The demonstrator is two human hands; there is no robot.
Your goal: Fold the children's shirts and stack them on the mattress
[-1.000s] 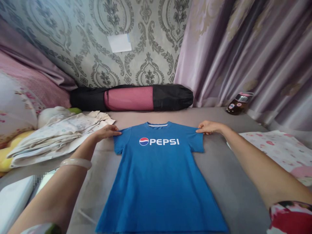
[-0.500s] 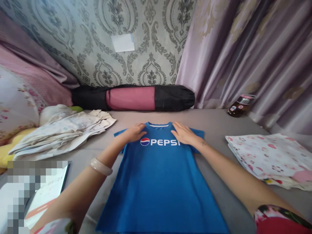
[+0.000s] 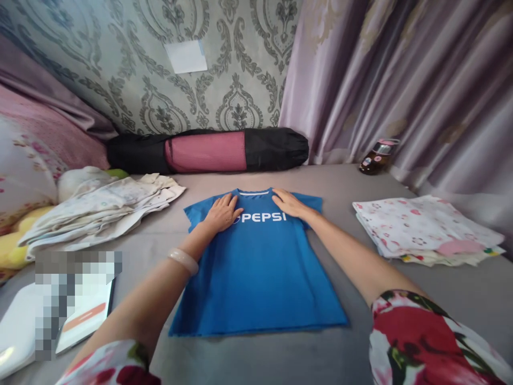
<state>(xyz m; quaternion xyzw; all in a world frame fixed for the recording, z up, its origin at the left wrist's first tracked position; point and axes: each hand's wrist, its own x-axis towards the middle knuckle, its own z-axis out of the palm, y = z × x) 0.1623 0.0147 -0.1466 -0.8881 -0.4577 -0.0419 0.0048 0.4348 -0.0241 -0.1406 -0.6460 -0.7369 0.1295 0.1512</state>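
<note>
A blue T-shirt [image 3: 260, 267] with white PEPSI lettering lies spread flat on the grey bed sheet [image 3: 248, 358], its neckline away from me and its hem toward me. My left hand [image 3: 222, 213] rests flat on the shirt's left chest near the shoulder, fingers extended, covering most of the round logo. On the right shoulder, beside the collar, lies my right hand [image 3: 290, 204], with its fingers stretched out. Neither hand grips the fabric. A pale bangle [image 3: 183, 260] circles my left wrist.
Folded light cloths [image 3: 108, 211] lie at the left, near a plush toy [image 3: 24, 235]. A tablet-like device [image 3: 86, 315] is at lower left. Folded printed cloths [image 3: 420, 227] sit at the right, a bottle [image 3: 377, 156] behind them. A rolled mat in a bag [image 3: 206, 152] lines the wall.
My left hand has moved inward onto the shirt's chest, over the logo. The left sleeve now lies more spread. My view has shifted, bringing the whole hem into sight.
</note>
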